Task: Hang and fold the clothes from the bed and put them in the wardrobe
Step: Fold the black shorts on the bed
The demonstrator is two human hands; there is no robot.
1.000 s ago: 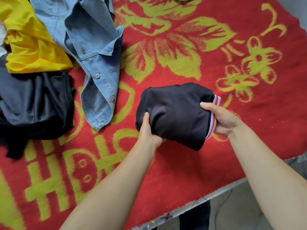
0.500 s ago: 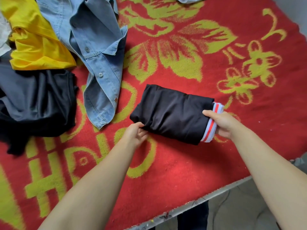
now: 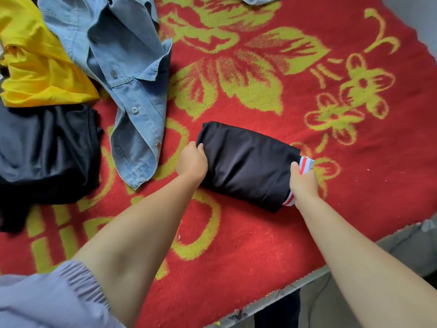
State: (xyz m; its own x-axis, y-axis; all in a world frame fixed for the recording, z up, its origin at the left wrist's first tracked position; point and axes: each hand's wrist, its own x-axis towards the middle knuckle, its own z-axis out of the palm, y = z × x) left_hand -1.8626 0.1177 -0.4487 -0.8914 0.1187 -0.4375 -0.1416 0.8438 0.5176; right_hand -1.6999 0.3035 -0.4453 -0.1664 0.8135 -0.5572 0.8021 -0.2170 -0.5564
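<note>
Folded black garment (image 3: 246, 164) lies flat on the red-and-yellow bed cover (image 3: 295, 233), near the bed's front edge. A white cuff with red stripes (image 3: 306, 164) pokes from the bundle's right end.

Left hand (image 3: 192, 160) at the bundle's left end, fingers curled round that edge, gripping it. Right hand (image 3: 303, 181) at the opposite end, thumb on top, fingers wrapped round the striped cuff and the black cloth there. Both forearms bare; a gathered lilac sleeve (image 3: 59, 297) shows on the left upper arm.

Left of the bundle, just apart from it: a light denim shirt (image 3: 123, 74), unfolded, snaps showing. Beyond the shirt, further left, a yellow garment (image 3: 35, 72); below that, a rumpled dark heap (image 3: 47, 157). None of these touch the bundle.
</note>
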